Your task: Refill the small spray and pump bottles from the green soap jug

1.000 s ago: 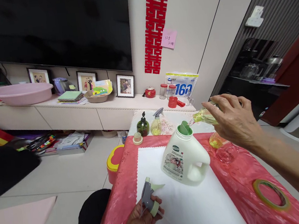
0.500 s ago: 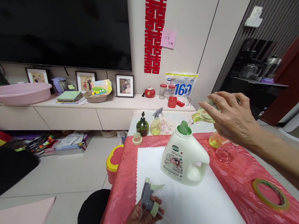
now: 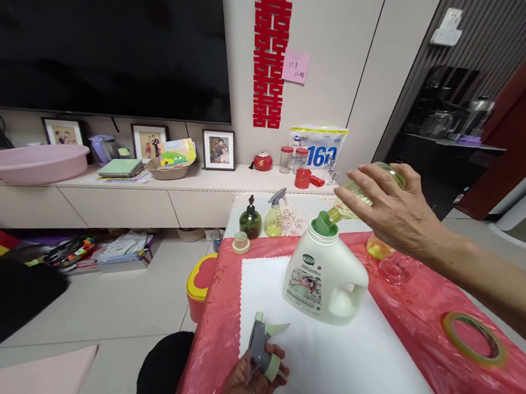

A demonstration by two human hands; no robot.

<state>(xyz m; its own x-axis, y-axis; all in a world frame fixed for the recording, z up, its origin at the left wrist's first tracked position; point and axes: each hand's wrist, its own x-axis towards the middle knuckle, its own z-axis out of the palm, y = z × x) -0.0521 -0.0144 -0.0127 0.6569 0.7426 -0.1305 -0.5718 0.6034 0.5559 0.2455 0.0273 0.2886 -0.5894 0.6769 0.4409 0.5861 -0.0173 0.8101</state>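
My right hand (image 3: 393, 212) grips a small clear bottle (image 3: 346, 206) of yellow liquid, tipped with its neck at the green spout of a white detergent jug (image 3: 324, 273). The jug stands on a white mat (image 3: 343, 367) over the red tablecloth (image 3: 214, 339). My left hand (image 3: 252, 386) is closed round a grey and green spray trigger head (image 3: 263, 345) at the table's near edge.
Behind the jug stand a dark green pump bottle (image 3: 250, 219), a yellow spray bottle (image 3: 275, 216) and a small cap (image 3: 241, 244). A clear glass (image 3: 395, 267) and a tape ring (image 3: 473, 337) lie to the right. A low cabinet (image 3: 123, 202) lines the wall.
My right hand has tilted the clear bottle further and moved it slightly left, closer over the jug's spout. The left hand has stayed put.
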